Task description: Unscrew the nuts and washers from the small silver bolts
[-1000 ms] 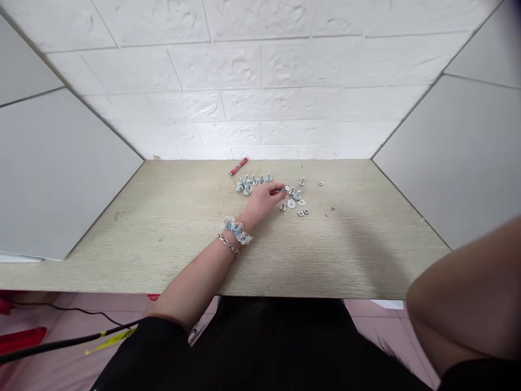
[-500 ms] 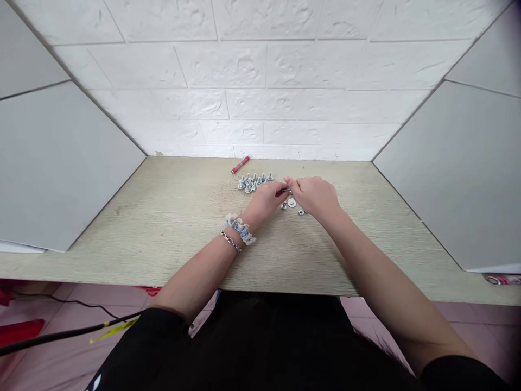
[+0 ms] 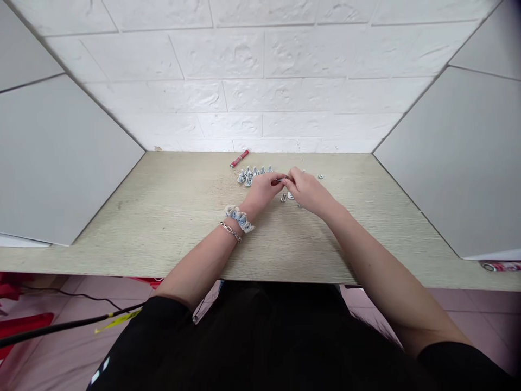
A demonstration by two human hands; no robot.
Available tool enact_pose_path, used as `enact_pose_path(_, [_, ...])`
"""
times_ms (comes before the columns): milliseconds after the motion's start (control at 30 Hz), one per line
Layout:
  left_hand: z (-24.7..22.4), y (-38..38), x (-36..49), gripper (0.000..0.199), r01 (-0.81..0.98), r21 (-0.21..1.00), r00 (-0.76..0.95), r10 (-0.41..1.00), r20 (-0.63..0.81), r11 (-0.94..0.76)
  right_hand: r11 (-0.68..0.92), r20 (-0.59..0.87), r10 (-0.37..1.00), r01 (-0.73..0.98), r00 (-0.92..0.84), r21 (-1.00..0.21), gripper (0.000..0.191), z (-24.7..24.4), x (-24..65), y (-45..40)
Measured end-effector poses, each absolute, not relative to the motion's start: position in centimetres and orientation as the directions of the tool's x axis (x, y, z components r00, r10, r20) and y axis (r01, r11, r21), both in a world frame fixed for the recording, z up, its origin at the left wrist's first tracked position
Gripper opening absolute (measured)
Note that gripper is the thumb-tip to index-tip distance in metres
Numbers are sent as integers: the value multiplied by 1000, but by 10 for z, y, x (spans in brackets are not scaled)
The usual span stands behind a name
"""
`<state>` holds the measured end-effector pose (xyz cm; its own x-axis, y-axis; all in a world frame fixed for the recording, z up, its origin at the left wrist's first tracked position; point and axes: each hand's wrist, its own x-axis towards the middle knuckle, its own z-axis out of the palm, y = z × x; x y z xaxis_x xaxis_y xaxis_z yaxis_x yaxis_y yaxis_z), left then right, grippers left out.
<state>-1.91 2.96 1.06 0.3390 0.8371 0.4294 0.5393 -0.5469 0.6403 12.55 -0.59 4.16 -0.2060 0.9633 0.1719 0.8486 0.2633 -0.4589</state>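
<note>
Fingertips of both hands meet over the middle of the table, closed round a small silver piece that looks like a bolt (image 3: 279, 180). My left hand (image 3: 264, 191) grips it from the left, and the fingers hide most of it. From the right, my right hand (image 3: 306, 190) pinches its end; whether a nut or washer is there too is hidden. Just below the hands lie a loose bolt (image 3: 284, 198), a flat washer (image 3: 290, 196) partly covered, and a small nut (image 3: 299, 206) at the right hand's edge.
Several bolts (image 3: 248, 176) with washers stand upright in a cluster beyond my left hand. Behind them lies a red pen-like tube (image 3: 239, 158). Another nut (image 3: 321, 176) rests right of my right hand. A white brick wall (image 3: 260, 98) and grey side panels enclose the wooden table (image 3: 171, 217).
My right hand has turned and shifted slightly at the piece, its fingers now curled over the end. A nut to its right has come into view. The camera view has tilted slightly.
</note>
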Motion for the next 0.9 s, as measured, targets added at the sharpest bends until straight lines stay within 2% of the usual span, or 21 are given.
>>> enact_pose_path(67, [10, 31, -20, 16, 538, 657, 315, 849, 424, -528, 302, 196, 952, 836, -236, -458, 15, 41, 127, -7])
enact_pose_path(133, [10, 32, -20, 16, 536, 659, 302, 849, 434, -528, 312, 233, 946, 834, -228, -454, 17, 42, 128, -7])
enact_pose_path(233, [8, 31, -19, 14, 540, 605, 343, 810, 476, -585, 238, 233, 961, 867, -146, -438, 20, 44, 128, -7])
enact_pose_path(333, [7, 29, -17, 18, 557, 521, 392, 757, 522, -647, 162, 147, 983, 903, -112, -399, 43, 46, 128, -7])
enact_pose_path(400, [7, 28, -16, 20, 560, 488, 409, 736, 539, -669, 164, 113, 985, 906, -130, -389, 50, 46, 128, -6])
enact_pose_path(500, [7, 27, -16, 15, 549, 495, 411, 733, 542, -674, 182, 135, 981, 895, -139, -406, 42, 45, 126, -6])
enact_pose_path(633, [7, 27, -17, 14, 548, 518, 410, 751, 518, -657, 200, 176, 975, 875, -134, -442, 10, 43, 125, -7])
enact_pose_path(767, [6, 27, -17, 14, 549, 524, 408, 756, 512, -651, 252, 225, 960, 860, -164, -444, 19, 44, 125, -9])
enact_pose_path(833, [6, 27, -16, 12, 559, 509, 396, 750, 530, -654, 208, 220, 968, 878, -121, -432, 18, 45, 126, -10])
enact_pose_path(900, [6, 27, -15, 15, 568, 483, 391, 735, 553, -666, 159, 187, 978, 897, -88, -411, 32, 46, 126, -9])
